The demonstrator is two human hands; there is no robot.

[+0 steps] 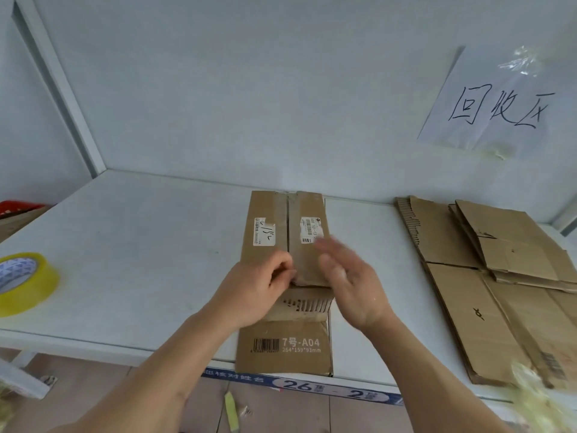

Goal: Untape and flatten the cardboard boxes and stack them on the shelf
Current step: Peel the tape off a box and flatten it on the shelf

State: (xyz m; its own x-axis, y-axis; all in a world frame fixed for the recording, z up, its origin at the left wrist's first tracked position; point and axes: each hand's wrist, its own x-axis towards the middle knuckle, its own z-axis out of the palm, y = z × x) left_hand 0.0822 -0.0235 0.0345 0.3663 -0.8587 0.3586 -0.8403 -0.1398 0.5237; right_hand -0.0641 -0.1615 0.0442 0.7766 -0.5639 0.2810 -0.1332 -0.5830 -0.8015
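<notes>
A brown cardboard box (282, 351) printed "7号-A04" stands at the front edge of the white shelf (150, 245), with its two top flaps closed along a centre seam. My left hand (259, 285) pinches at the near end of that seam, fingers curled on the flap edge or tape. My right hand (346, 276) hovers just over the right flap, fingers straight and blurred with motion. Each flap carries a white shipping label, the left label (264, 231) and the right label (309, 230).
A pile of flattened cardboard boxes (487, 276) lies on the shelf's right side. A yellow tape roll (22, 282) sits at the left. A handwritten paper sign (496, 107) is on the back wall. Tape scraps lie on the floor below (231, 410).
</notes>
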